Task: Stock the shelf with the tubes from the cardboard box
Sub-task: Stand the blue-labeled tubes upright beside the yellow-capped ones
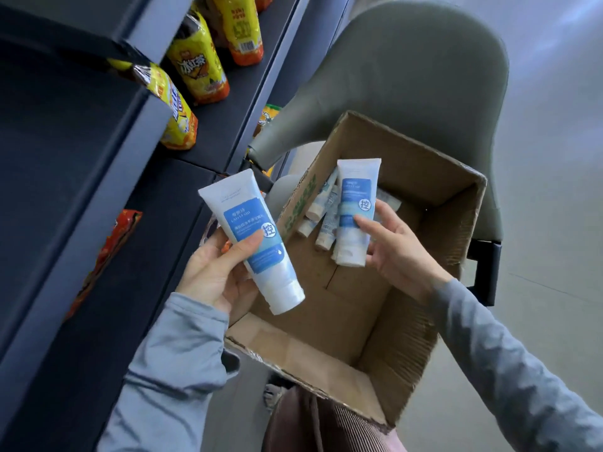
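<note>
Over the open cardboard box (375,308), which sits on a grey chair (424,60) right next to the shelf (107,197), both hands are loaded up. The left hand (217,272) is wrapped around a white and blue tube (253,241), thumb across the label, cap end pointing down and toward the person, and it hangs just past the box's left edge, on the shelf side. The right hand (396,247) has a second tube (355,212) pinched between thumb and fingers, not a full fist, cap end down, and it's above the box's far left corner where a few smaller tubes (321,216) lie in a loose pile. So I'd say this is the pick-up step basically done and the carry to the shelf is next. The dark shelf board near the left hand looks bare along most of its front, with an orange snack bag (107,256) closer in and yellow drink bottles (195,70) further along and a level up, so there seems to be plenty of room to set both tubes down. Next move probably wants a swing to the left, with the right hand crossing the box's left wall and its raised flap (295,210), which sticks up close to that tube. Rest of the box floor looks mostly empty, so not much left to unload after these.
</note>
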Demonstrator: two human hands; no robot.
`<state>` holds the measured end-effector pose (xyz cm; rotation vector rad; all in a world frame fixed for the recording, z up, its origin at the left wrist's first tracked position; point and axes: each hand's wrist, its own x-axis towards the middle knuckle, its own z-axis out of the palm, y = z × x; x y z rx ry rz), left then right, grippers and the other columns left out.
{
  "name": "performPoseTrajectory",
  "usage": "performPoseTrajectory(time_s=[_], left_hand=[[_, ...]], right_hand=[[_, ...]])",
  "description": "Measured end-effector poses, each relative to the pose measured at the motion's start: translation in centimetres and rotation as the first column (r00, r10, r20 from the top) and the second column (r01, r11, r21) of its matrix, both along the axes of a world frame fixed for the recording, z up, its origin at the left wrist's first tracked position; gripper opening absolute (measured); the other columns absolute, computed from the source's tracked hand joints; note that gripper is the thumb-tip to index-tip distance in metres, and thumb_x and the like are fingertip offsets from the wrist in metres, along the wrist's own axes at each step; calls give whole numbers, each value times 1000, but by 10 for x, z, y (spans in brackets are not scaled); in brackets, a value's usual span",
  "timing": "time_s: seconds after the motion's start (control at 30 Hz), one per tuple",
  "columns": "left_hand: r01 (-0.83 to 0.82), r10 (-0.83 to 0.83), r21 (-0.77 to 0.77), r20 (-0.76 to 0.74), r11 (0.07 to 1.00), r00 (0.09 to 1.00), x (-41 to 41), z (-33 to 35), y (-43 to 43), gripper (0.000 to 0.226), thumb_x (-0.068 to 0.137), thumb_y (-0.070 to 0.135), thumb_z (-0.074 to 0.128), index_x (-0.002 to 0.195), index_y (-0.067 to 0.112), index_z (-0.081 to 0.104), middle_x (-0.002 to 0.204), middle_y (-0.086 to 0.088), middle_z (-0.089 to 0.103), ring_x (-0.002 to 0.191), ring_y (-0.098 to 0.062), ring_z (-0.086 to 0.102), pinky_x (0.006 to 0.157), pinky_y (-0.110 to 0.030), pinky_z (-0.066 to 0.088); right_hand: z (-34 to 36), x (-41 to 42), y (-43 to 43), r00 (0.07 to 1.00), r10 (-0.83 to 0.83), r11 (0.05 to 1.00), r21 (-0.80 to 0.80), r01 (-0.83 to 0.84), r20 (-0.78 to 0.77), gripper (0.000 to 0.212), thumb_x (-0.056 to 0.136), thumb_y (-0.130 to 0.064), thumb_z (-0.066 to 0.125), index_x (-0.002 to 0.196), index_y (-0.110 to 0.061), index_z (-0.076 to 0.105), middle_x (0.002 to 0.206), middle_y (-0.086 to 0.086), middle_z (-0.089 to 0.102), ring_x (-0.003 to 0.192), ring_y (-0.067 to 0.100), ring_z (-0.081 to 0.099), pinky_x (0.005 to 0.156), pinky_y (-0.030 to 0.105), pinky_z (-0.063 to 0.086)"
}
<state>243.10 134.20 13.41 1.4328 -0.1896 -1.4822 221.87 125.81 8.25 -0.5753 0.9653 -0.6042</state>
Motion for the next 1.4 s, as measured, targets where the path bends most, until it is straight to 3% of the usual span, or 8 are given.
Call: performPoseTrajectory(time_s=[0.23, 0.43, 0.6, 0.7, 0.9, 1.17, 1.27, 1.4], left_hand=[[43, -12, -136, 216, 990, 976, 18, 74, 37, 34, 54, 23, 71, 87, 23, 64, 78, 7, 72, 69, -10, 69, 53, -28, 56], [14, 90, -277, 360, 961, 928, 39, 147, 79, 34, 54, 26, 73, 86, 26, 65, 79, 9, 73, 70, -7, 69, 51, -23, 52], [-10, 188, -377, 440, 926, 878, 48, 199, 124, 39, 48, 23, 85, 84, 28, 70, 84, 2, 73, 75, -14, 69, 56, -27, 53], [-15, 263, -455, 489, 891, 832, 49, 228, 150, 34, 53, 26, 76, 87, 24, 69, 82, 2, 73, 72, -10, 68, 55, -21, 52], [-12, 406, -569, 571, 822, 713, 57, 288, 197, 35, 56, 23, 72, 90, 18, 65, 79, 5, 72, 70, -9, 66, 60, -21, 54], [-36, 592, -715, 548, 698, 591, 72, 349, 277, 31, 57, 18, 72, 87, 16, 67, 80, 0, 73, 72, -12, 68, 60, -21, 54], [-50, 654, -755, 531, 653, 539, 78, 368, 309, 25, 56, 18, 72, 80, 24, 71, 81, 0, 73, 72, -13, 69, 59, -22, 55], [-127, 762, -805, 481, 580, 433, 91, 391, 351, 31, 54, 15, 71, 84, 17, 66, 80, 3, 73, 72, -10, 69, 57, -18, 53]], right_hand=[[95, 34, 30, 988, 152, 955, -253, -153, -25, 39, 80, -23, 60, 118, -22, 51, 97, -3, 73, 91, 16, 70, 69, 30, 58], [175, 63, 67, 968, 248, 866, -440, -238, -36, 36, 80, -19, 59, 114, -23, 50, 95, -2, 73, 88, 16, 71, 65, 25, 57], [230, 82, 104, 945, 328, 806, -520, -284, -8, 42, 76, -20, 62, 116, -21, 49, 99, 2, 73, 91, 19, 70, 67, 30, 59], [257, 94, 124, 927, 375, 779, -545, -310, 8, 46, 78, -19, 61, 122, -16, 47, 99, 5, 73, 89, 22, 71, 66, 37, 60], [310, 124, 164, 888, 442, 767, -566, -302, 125, 46, 76, -22, 63, 121, -21, 50, 103, 7, 72, 93, 22, 70, 67, 33, 58], [375, 154, 206, 821, 549, 660, -685, -309, 158, 50, 75, -26, 66, 123, -25, 51, 112, 9, 69, 101, 27, 68, 69, 38, 59], [395, 170, 219, 772, 607, 624, -716, -315, 190, 53, 75, -26, 66, 126, -27, 52, 116, 8, 68, 106, 26, 66, 73, 35, 57], [419, 200, 235, 690, 682, 588, -743, -320, 243, 49, 79, -18, 62, 128, -23, 54, 120, 10, 65, 110, 28, 64, 77, 38, 57]])
